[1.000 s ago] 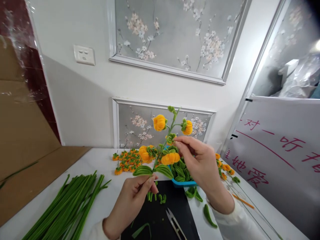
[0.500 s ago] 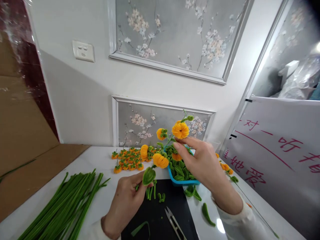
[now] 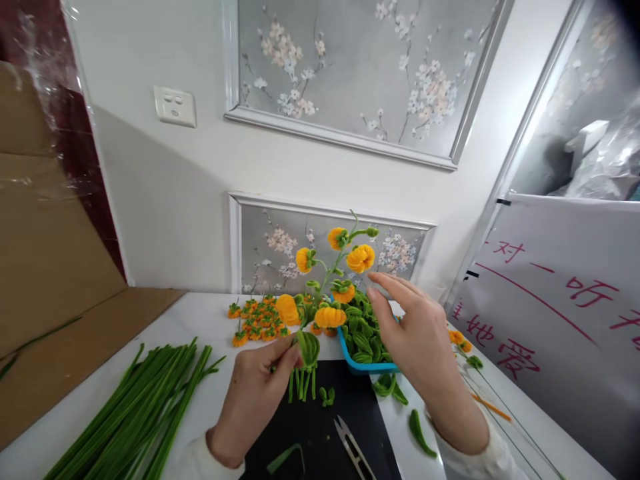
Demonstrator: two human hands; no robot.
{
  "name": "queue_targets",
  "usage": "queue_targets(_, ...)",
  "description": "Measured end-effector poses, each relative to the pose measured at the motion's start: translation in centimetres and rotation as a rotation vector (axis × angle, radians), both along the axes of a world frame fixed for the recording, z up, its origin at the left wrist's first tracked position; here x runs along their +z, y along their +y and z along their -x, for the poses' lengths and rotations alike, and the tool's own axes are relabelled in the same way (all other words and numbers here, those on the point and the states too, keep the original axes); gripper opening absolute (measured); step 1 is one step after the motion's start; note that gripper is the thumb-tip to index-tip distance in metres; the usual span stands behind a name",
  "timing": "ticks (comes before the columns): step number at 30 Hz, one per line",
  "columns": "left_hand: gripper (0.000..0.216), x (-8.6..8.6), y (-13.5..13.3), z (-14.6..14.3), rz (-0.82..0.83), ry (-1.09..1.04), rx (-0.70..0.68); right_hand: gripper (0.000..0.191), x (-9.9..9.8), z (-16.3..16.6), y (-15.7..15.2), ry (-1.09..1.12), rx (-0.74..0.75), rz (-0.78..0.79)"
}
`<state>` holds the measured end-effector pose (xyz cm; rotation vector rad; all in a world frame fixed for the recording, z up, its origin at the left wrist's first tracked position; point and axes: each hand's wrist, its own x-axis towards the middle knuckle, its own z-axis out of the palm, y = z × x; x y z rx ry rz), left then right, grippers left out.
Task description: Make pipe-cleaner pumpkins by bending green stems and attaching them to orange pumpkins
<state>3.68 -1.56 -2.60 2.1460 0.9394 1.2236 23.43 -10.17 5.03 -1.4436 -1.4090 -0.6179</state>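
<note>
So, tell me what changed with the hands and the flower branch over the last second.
The right hand let go of the flower branch: it pinched a stem by the blossoms, now it is open beside them. The left hand twisted the branch, so its leaves turned edge-on, and keeps pinching its base. The green pipe cleaners, scissors and blue tray stayed put.

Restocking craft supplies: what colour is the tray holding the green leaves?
The tray is bright blue, seen best in the head view.
</note>
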Motion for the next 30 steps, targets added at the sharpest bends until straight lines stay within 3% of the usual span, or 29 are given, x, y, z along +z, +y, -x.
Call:
queue_targets(2,0.032,0.1,0.2,-0.1,0.092,-0.033,-0.004,0.024,-1.6,-0.1,-0.2,0.147,0.078,0.07)
queue_targets(5,0.037,0.2,0.3,-0.4,0.276,-0.132,-0.067,0.029,-5.2,1.7,-0.2,0.42,0.361,0.341)
queue_targets(8,0.039,0.4,0.2,-0.7,0.432,-0.283,-0.112,0.023,-8.7,5.5,0.1,0.419,0.562,0.67)
queue_targets(13,0.041,1.0,-0.5,-0.7,0.607,-0.482,-0.166,0.021,-11.4,10.2,0.3,0.686,0.702,0.78)
queue_targets(15,0.042,1.3,-0.8,-0.7,0.64,-0.483,-0.214,0.023,-11.5,10.5,0.4,0.821,0.753,0.786)
queue_targets(18,0.05,1.1,-0.8,-1.1,0.642,-0.35,-0.3,0.024,-10.8,9.3,0.3,0.915,0.798,0.674)
queue_targets(21,0.065,-0.1,-0.4,-2.1,0.651,-0.218,-0.353,0.028,-9.9,6.3,-0.1,0.895,0.72,0.533)
queue_targets(24,0.067,-1.7,0.1,-3.3,0.68,-0.091,-0.381,0.032,-9.9,1.5,-1.1,0.853,0.504,0.422)
queue_targets(30,0.074,-3.1,0.1,-5.0,0.765,0.007,-0.362,0.039,-13.2,-10.8,-6.4,0.724,-0.012,0.216)
